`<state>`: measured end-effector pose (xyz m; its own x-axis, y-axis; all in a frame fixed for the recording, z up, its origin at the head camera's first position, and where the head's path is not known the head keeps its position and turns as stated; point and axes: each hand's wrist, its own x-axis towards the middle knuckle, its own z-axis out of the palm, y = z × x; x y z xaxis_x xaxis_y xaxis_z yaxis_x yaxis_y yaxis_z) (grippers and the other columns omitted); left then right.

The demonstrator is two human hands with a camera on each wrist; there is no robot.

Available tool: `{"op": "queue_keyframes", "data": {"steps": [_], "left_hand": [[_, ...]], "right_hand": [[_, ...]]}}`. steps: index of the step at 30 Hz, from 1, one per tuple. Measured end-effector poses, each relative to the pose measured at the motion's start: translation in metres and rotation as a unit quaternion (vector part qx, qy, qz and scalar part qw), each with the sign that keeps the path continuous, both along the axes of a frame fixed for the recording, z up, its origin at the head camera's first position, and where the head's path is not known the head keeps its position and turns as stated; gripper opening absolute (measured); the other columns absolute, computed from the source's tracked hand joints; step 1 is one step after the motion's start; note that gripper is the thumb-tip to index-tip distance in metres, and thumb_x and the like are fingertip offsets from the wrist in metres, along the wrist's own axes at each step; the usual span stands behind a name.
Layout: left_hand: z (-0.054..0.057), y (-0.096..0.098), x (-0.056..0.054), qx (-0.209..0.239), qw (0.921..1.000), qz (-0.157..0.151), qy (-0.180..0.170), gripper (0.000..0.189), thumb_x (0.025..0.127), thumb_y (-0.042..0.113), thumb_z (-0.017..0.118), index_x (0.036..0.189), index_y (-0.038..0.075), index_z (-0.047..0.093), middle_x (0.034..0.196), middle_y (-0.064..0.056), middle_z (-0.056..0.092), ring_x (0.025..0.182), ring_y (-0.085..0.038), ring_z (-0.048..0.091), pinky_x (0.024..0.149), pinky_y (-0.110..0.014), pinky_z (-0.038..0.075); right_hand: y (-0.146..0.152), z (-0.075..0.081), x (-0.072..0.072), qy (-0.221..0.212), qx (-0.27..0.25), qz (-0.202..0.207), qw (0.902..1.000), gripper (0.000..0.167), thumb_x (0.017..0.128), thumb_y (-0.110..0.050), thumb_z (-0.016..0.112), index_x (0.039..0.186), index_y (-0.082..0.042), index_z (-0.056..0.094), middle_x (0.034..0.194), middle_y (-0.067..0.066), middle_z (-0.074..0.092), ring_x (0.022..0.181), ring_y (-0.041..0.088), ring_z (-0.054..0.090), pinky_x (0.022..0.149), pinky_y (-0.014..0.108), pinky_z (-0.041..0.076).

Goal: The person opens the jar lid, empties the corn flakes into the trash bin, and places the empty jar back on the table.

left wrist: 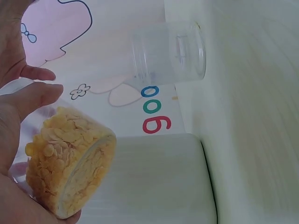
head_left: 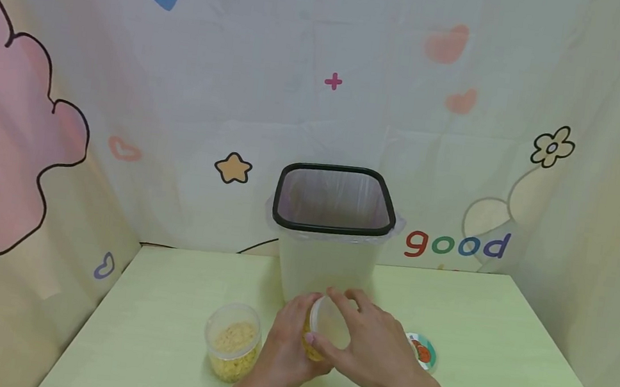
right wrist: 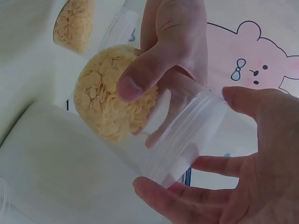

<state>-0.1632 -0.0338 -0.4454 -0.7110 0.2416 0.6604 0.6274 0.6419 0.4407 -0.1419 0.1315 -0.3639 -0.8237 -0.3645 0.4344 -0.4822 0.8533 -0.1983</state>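
Observation:
My left hand grips a clear plastic jar of yellow cereal flakes, tilted over the table. Its translucent ribbed lid faces my right hand. The right thumb and fingers hold that lid at opposite sides of its rim. In the left wrist view the flakes lie toward the jar's base; much of the lid end is hidden by the left hand. A second clear jar, partly filled with flakes, stands on the table left of my left hand.
A pale waste bin with a black rim and a bag liner stands behind the hands. An empty clear jar shows in the left wrist view. A round printed disc lies beyond my right hand, partly covered, on the pale green table.

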Motion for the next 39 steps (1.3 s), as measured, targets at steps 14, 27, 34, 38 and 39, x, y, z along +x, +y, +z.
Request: {"op": "queue_keyframes", "data": {"steps": [14,27,34,38,39], "left_hand": [[0.0,-0.005,-0.002,0.003,0.9997,0.002,0.023,0.094,0.055,0.022,0.091,0.136,0.012,0.045,0.131,-0.002,0.056,0.116,-0.02,0.054,0.094,-0.043,0.051],[0.003,-0.007,-0.002,-0.002,0.9997,0.011,0.021,0.102,0.052,0.031,0.097,0.138,0.01,0.045,0.13,-0.003,0.057,0.119,-0.021,0.053,0.098,-0.043,0.049],[0.003,-0.008,-0.004,-0.007,0.9991,0.012,0.039,0.098,0.054,0.028,0.095,0.137,0.012,0.045,0.129,-0.003,0.057,0.114,-0.021,0.055,0.093,-0.042,0.051],[0.003,-0.007,-0.005,-0.013,0.9983,0.024,0.052,0.095,0.055,0.029,0.093,0.136,0.011,0.046,0.126,-0.003,0.058,0.111,-0.02,0.056,0.092,-0.042,0.051],[0.003,-0.007,-0.005,-0.015,0.9981,0.028,0.054,0.095,0.055,0.03,0.093,0.136,0.011,0.046,0.126,-0.003,0.058,0.111,-0.021,0.056,0.093,-0.042,0.05]], "right_hand": [[0.018,0.0,-0.016,0.032,0.007,0.209,0.9773,0.07,0.08,-0.034,0.08,0.141,-0.021,0.049,0.137,0.007,0.055,0.125,0.025,0.056,0.096,0.045,0.053],[0.028,-0.002,-0.032,0.069,0.025,0.33,0.9409,0.074,0.071,-0.02,0.088,0.135,-0.019,0.052,0.143,0.009,0.046,0.133,0.022,0.046,0.101,0.038,0.052],[0.024,-0.005,-0.023,0.078,-0.016,0.24,0.9676,0.072,0.082,-0.047,0.075,0.143,-0.02,0.047,0.146,0.008,0.046,0.129,0.025,0.052,0.09,0.044,0.056],[0.015,-0.005,-0.013,0.055,-0.053,0.114,0.9905,0.071,0.084,-0.057,0.068,0.142,-0.022,0.048,0.143,0.004,0.051,0.115,0.023,0.062,0.079,0.042,0.057],[0.012,-0.005,-0.011,0.047,-0.057,0.088,0.9934,0.072,0.084,-0.058,0.067,0.142,-0.023,0.047,0.142,0.003,0.052,0.109,0.023,0.065,0.076,0.041,0.057]]}}
